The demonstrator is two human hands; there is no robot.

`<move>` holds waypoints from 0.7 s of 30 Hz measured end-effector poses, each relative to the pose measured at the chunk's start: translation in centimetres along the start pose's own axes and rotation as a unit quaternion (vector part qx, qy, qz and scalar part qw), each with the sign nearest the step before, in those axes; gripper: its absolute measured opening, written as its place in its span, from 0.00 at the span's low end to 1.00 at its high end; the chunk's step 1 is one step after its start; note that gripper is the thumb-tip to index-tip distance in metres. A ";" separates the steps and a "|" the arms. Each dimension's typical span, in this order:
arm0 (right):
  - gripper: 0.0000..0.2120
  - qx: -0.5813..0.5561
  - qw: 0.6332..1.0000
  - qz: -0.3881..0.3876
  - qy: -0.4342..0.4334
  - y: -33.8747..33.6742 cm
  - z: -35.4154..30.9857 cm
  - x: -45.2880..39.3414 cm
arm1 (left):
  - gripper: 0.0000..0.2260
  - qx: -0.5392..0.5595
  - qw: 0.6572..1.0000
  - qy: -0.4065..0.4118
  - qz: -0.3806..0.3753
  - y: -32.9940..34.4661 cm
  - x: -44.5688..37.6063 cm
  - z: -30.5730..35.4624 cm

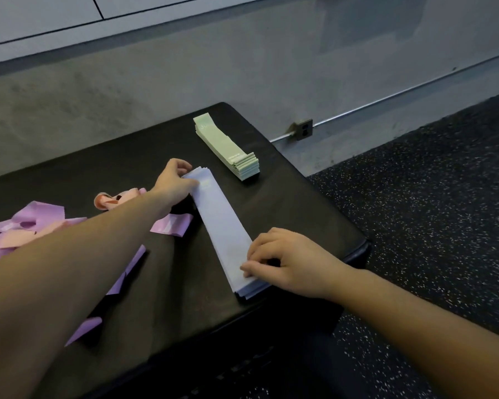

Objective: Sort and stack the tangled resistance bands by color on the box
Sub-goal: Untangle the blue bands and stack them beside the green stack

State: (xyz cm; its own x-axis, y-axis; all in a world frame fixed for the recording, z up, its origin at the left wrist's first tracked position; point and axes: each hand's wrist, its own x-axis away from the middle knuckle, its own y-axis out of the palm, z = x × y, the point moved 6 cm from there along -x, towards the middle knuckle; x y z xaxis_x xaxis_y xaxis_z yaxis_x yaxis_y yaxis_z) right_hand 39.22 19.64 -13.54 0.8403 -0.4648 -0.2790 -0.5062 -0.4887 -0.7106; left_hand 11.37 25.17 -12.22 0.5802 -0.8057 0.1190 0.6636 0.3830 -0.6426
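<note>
- A big black box (285, 197) stands on a dark speckled floor (444, 226), close to a grey wall (185, 76).
- A neat stack of pale blue bands (222, 226) lies flat on top of the box, near the middle. It is the landmark for the places below.
- The left hand (175, 187) is at the far end of the blue stack. Its thumb lies on the top band and its fingers curl round the far edge, so it holds that end.
- The right hand (288, 260) is at the near end of the blue stack. Its fingers are bent, and the thumb and fingertips press down on the top band. I cannot tell if it pinches the stack or only presses on it.
- A neat stack of green bands (228, 148) lies on the box beyond the blue stack, toward the wall. The two stacks are apart.
- A messy pile of purple bands (38, 220) lies on the box to the left of the blue stack. The left arm partly hides it.
- One purple piece (172, 226) lies just beside the blue stack, on its left.
- Some pink bands (116, 198) are mixed in with the purple pile, left of the blue stack.
- A wall socket (304, 129) sits low on the wall, past the green stack.
</note>
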 end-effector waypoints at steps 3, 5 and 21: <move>0.09 -0.045 0.997 -0.007 0.065 -0.6 0.4 -0.6 | 0.23 -0.047 0.998 0.004 -0.050 0.0 -0.6 0.4; 0.13 -0.066 0.995 -0.038 0.071 -0.6 0.2 -0.8 | 0.25 -0.085 0.994 0.015 -0.072 0.1 -1.0 0.8; 0.04 -0.067 0.995 -0.048 0.051 0.4 0.8 -0.5 | 0.20 -0.144 0.977 -0.027 -0.152 0.0 -3.5 1.5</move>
State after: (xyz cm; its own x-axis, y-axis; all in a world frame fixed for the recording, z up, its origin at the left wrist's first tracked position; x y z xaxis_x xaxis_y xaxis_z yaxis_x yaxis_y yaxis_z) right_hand 38.76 20.29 -14.17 0.8654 -0.4808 -0.1413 -0.4516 -0.6259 -0.6359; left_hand 10.01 28.70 -11.51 0.4063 -0.8343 0.3728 0.6539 -0.0195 -0.7563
